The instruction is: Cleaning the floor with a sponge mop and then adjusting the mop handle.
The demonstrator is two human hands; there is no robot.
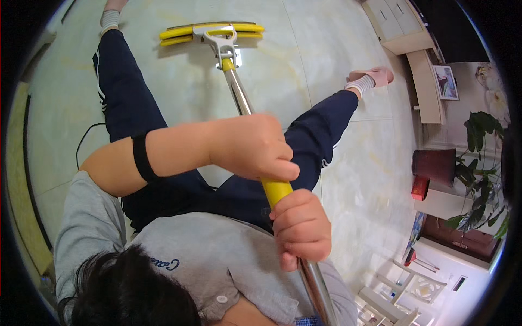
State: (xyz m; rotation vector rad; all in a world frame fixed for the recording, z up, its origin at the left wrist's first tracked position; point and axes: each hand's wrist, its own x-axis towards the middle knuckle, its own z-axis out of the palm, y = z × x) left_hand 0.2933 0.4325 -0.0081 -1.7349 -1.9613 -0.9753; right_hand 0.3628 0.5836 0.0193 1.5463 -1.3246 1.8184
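Note:
A sponge mop with a yellow and grey head [212, 33] lies ahead of me on the tiled floor. Its steel pole [239, 91] slants back toward my chest. My left hand [261, 146] is wrapped around the pole just above a yellow collar [277, 190], with the forearm crossing in front of my body. Lower down, nearer my chest, my right hand [301, 228] grips the same pole, fingers closed around it. The pole's end [320, 293] runs past my right side and out of the picture.
My legs stand wide apart, a pink slipper [381, 77] on the right foot. A pale cabinet [393, 20], a potted plant in a dark red pot [434, 167] and a white chair [424, 287] line the right. A black cable [83, 140] lies at left.

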